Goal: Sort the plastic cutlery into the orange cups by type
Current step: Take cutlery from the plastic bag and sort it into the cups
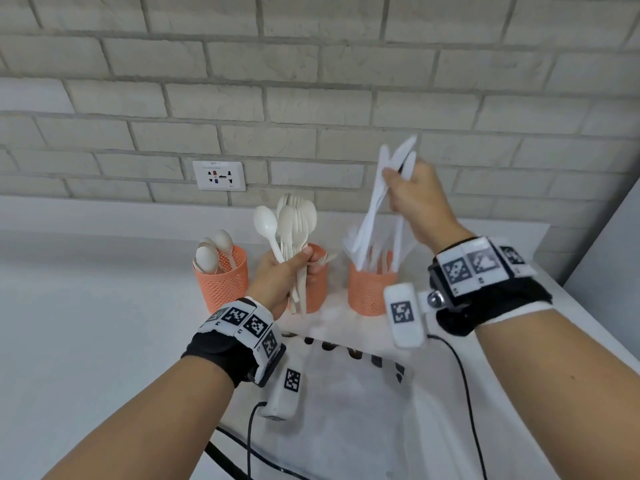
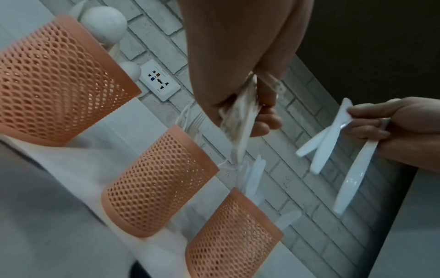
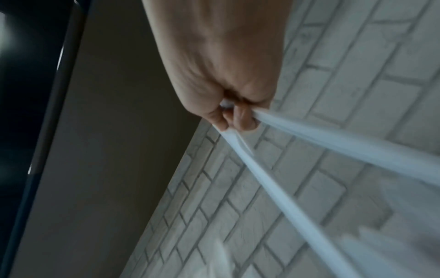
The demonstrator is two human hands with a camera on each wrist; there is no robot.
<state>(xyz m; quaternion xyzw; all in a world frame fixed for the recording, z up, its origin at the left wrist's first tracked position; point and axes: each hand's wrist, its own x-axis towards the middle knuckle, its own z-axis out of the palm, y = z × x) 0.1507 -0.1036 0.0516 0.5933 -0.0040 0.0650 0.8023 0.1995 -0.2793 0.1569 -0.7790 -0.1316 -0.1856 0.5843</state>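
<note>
Three orange mesh cups stand in a row by the brick wall. The left cup (image 1: 221,282) holds spoons (image 1: 207,258). The middle cup (image 1: 317,282) is partly hidden behind my left hand (image 1: 284,271), which grips a mixed bunch of spoons and forks (image 1: 294,223) upright in front of it. The right cup (image 1: 369,289) holds white knives. Above it, my right hand (image 1: 412,199) grips several white knives (image 1: 388,188), their tips pointing down toward that cup. In the left wrist view the bunch (image 2: 240,120) sits in my left fist and the knives (image 2: 333,143) hang from the right hand.
A white counter (image 1: 86,323) runs along the grey brick wall with a power socket (image 1: 219,175). A white printed cloth or bag (image 1: 346,393) lies at the front, and black cables (image 1: 460,382) trail from the wrist units. A grey panel (image 1: 609,244) stands at the right.
</note>
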